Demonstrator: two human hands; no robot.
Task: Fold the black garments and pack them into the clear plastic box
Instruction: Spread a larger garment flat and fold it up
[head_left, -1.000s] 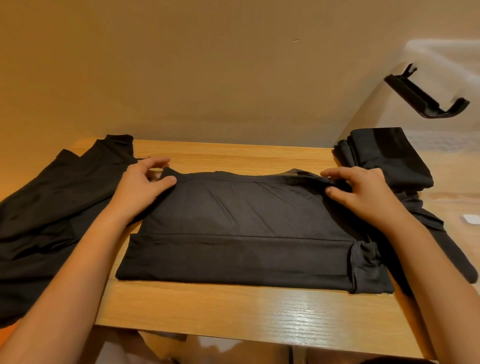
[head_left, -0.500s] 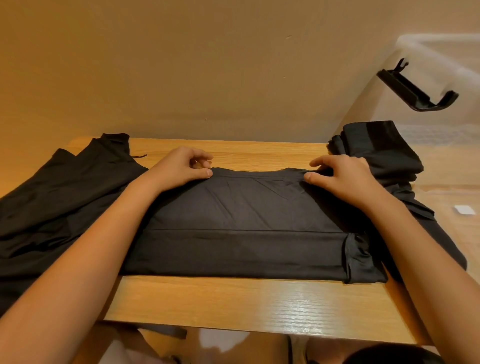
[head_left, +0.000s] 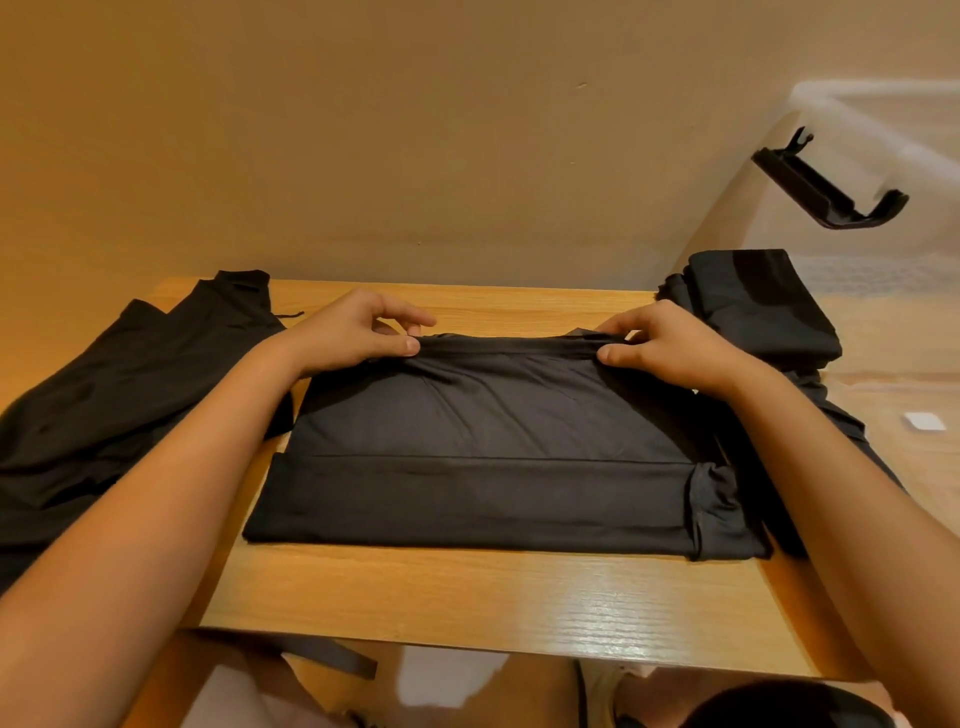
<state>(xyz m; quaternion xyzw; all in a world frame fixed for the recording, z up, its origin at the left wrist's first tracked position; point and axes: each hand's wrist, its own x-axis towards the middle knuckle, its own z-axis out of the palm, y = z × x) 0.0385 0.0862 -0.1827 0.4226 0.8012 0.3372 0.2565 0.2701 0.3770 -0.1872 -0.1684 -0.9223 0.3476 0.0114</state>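
The half-folded black garment (head_left: 493, 441) lies flat on the table (head_left: 493, 603) in the middle of the frame, its near band turned up and a bunched sleeve end at its lower right corner. My left hand (head_left: 353, 332) pinches the far edge near its left end between thumb and fingers, and my right hand (head_left: 670, 345) pinches the same edge near its right end. I judge the step in hand to be drawing this far edge toward me over the body. To do it well I want both pinches level and the edge taut between them, so the diagonal creases in the middle panel pull out before the fold lands square on the near band. The bunched corner likely needs tucking. At the left of the frame lies a heap of unfolded garments (head_left: 119, 395). At the right sits a folded garment (head_left: 763, 306) by the clear plastic box (head_left: 883, 119), which carries a black clip (head_left: 826, 192); I cannot tell whether it is inside the box.
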